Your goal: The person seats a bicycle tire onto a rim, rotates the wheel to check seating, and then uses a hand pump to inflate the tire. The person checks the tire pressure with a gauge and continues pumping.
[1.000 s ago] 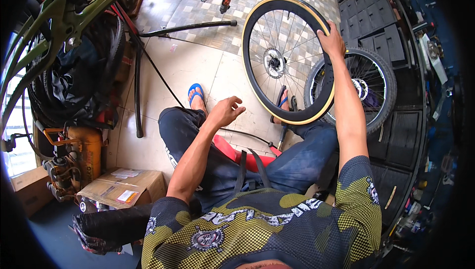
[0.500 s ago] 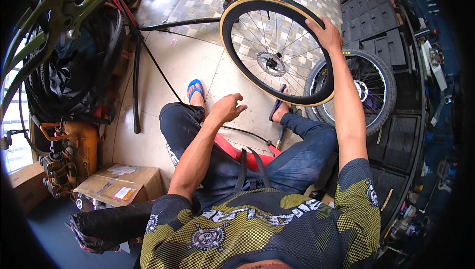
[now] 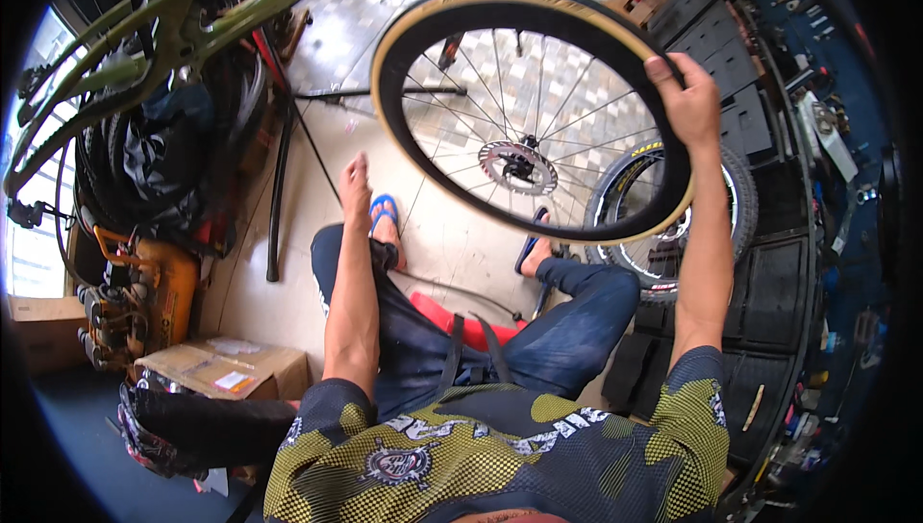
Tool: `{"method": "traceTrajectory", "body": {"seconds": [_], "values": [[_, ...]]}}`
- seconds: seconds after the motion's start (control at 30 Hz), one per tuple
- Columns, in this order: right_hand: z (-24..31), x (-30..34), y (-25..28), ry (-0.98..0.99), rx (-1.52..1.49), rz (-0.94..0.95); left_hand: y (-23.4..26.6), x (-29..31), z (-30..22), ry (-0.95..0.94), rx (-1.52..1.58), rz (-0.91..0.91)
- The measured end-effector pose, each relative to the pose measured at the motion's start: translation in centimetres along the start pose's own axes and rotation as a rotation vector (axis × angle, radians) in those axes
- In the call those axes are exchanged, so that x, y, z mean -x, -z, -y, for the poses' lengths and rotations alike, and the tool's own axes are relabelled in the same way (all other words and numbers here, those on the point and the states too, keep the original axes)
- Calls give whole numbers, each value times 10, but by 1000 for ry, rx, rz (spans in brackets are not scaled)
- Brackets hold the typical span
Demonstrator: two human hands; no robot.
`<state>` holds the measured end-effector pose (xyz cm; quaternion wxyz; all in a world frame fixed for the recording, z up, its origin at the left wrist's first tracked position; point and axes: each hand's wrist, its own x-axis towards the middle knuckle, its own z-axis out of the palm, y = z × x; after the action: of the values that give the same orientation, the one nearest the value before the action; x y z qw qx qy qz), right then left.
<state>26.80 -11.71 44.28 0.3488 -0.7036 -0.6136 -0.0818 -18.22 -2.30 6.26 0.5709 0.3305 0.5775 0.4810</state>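
Observation:
My right hand [image 3: 689, 100] grips a bicycle wheel [image 3: 517, 168] at the right side of its rim, with the thumb over the rim and the fingers round the tyre. The wheel is held up and tilted in front of me. It has a deep black rim, a black tyre with tan sidewalls, thin spokes and a brake disc at the hub. My left hand [image 3: 355, 188] is raised above my left knee, off the wheel's left side. Its fingers look stretched out and it holds nothing.
A knobbly-tyred wheel [image 3: 742, 201] leans by black drawers [image 3: 760, 292] at the right. An olive bike frame [image 3: 144, 62] hangs at the upper left. An orange machine [image 3: 163, 283] and a cardboard box [image 3: 274, 361] stand at the left. A red seat [image 3: 466, 331] is between my legs.
The wheel has come nearer and tilted flatter, lifted by my right hand. My left hand has moved left and forward, away from between my knees. The view has shifted slightly.

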Motion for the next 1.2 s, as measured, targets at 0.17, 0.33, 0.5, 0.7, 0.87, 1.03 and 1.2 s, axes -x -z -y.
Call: {"method": "traceTrajectory", "body": {"seconds": [0.17,0.33,0.5,0.7,0.87,1.03,1.2], "values": [[-42,-28,124,-106,-212,-52,-14,12,1,128,137,88],[-99,27,132,-237,-201,-164,-38,48,-17,143,470,267],[-88,54,121,-203,-22,-264,-16,55,-31,19,472,211],[-44,56,125,-247,71,-201,-8,65,-24,-24,424,52],[-28,57,120,-271,109,-224,-9,63,-23,-11,403,8],[-20,63,117,-283,124,-250,-15,62,-25,-24,413,-43],[-12,69,122,-283,127,-274,-10,53,-18,-4,391,36]]}}
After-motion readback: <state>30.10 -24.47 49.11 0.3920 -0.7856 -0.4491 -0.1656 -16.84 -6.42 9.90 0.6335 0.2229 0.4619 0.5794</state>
